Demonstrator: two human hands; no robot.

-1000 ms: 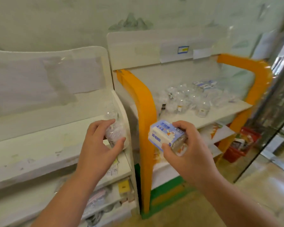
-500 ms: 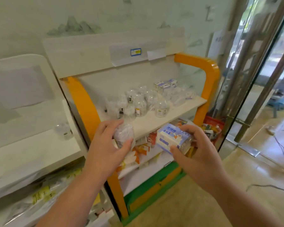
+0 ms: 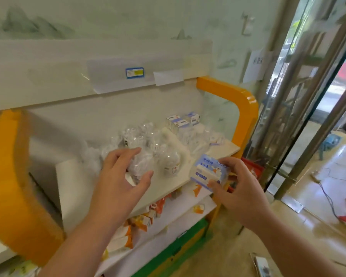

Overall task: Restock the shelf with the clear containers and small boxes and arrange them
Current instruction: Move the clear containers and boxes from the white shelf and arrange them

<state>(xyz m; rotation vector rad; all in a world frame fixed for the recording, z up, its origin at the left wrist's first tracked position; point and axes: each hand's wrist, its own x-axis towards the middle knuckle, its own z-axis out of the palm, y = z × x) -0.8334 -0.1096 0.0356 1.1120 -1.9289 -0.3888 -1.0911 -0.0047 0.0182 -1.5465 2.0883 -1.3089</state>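
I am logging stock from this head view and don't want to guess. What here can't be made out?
- Count of the clear containers on the shelf: they overlap, glare and blur merge them.
- Print on the small box in the right hand: too blurred to read.
- Base of the clear container in the left hand: hidden by palm and thumb.
- Blue price tag: too small.
- Orange cartons below: hidden by the shelf and left forearm.

Orange shelf frame (image 3: 246,104) — blue-and-white box (image 3: 207,172), clear container (image 3: 140,166).
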